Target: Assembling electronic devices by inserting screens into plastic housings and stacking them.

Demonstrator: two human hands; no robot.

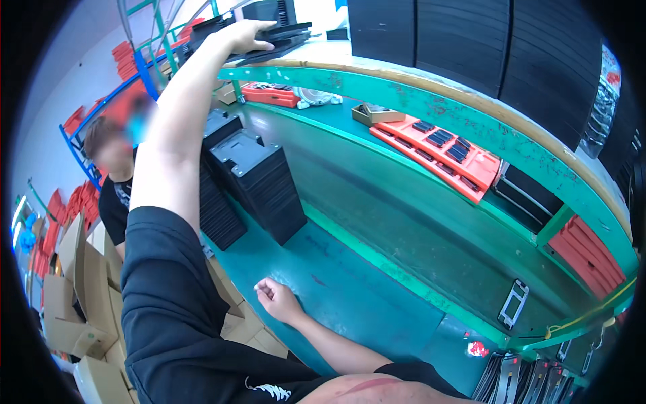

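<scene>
My left hand is raised high to the shelf at the upper left. Its thumb and fingers are spread apart over flat black plastic trays, touching them; whether it grips one is hard to see. My right hand rests low above the green tabletop, its fingers curled in with nothing visible in them. Between the two hands stand tall stacks of black trays on the table, their top tray showing a recessed grey-black surface.
A green-framed shelf crosses above, bearing big black stacks. Beneath it lie an orange tray with small black parts and a cardboard box. A metallic frame is at right. Another person and cartons are at left.
</scene>
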